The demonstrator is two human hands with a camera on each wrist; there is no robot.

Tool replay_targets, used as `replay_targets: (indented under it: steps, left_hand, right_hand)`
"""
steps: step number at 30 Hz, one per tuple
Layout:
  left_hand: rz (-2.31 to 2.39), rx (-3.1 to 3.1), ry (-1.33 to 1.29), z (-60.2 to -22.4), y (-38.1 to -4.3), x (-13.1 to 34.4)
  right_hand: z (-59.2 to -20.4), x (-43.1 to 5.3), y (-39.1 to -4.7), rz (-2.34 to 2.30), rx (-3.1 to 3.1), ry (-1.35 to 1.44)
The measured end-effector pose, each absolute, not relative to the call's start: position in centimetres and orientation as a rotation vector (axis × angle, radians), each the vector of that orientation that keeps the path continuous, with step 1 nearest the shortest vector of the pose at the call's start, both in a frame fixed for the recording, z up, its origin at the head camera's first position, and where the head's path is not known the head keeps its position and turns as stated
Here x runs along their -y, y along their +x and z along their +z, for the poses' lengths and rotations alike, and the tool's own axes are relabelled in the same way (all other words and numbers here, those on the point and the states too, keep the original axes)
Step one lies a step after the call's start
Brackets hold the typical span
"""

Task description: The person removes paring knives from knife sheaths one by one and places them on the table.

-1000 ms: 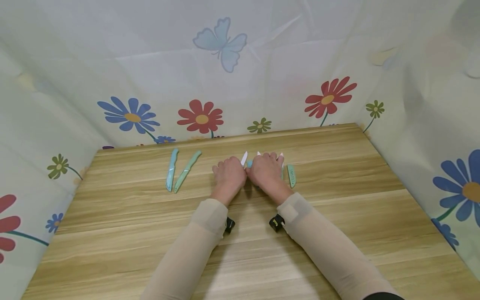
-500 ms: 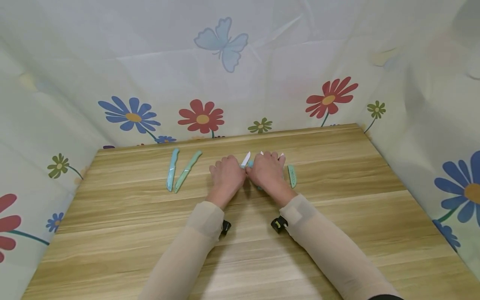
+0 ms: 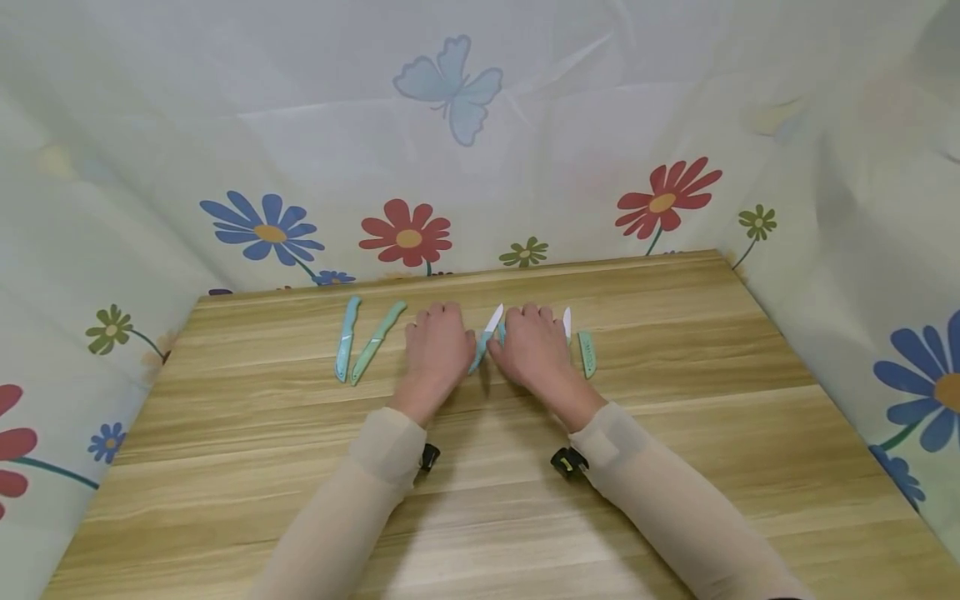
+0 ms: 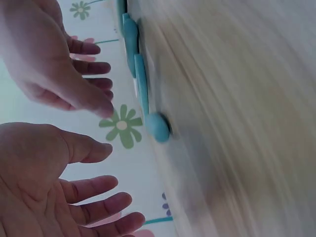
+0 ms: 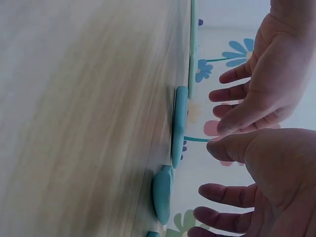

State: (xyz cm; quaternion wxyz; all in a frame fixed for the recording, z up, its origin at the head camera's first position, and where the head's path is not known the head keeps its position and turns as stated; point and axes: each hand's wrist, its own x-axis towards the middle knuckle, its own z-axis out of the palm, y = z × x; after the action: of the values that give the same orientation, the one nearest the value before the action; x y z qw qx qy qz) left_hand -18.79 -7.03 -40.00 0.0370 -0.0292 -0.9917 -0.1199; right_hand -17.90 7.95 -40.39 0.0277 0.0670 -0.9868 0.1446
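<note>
My left hand (image 3: 442, 350) and right hand (image 3: 534, 343) are held palms toward each other over the table, a small gap between them. Both wrist views show the left hand (image 4: 59, 187) and the right hand (image 5: 271, 182) with fingers spread and nothing in them. Between them on the table lies a paring knife (image 3: 486, 337) with a blue handle and bare white blade, tilted to the right. A second blue piece (image 3: 501, 332) is mostly hidden by the right hand. Another white blade (image 3: 567, 322) shows beyond the right hand, its handle hidden. A green sheath (image 3: 587, 354) lies right of it.
A blue sheathed knife (image 3: 347, 340) and a green sheathed knife (image 3: 378, 342) lie side by side to the left. The wooden table (image 3: 487, 517) ends at the back against a flowered curtain (image 3: 540, 150), which also hangs at both sides.
My left hand has moved left, away from the blue knife, uncovering its handle. The right hand has shifted slightly, so more of the right-hand blade shows. The sheathed knives have stayed put.
</note>
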Motion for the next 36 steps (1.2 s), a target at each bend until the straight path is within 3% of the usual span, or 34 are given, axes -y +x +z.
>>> replay_targets:
  steps: [13, 36]
  left_hand:
    - [-0.450, 3.023, -0.129, -39.1, -19.0, 11.2]
    - [-0.378, 3.074, -0.101, -39.5, -22.6, 16.1]
  right_hand:
    - [-39.7, -7.7, -16.6, 0.604, 2.995, 0.329]
    - [-39.3, -4.2, -15.3, 0.631, 3.022, 0.498]
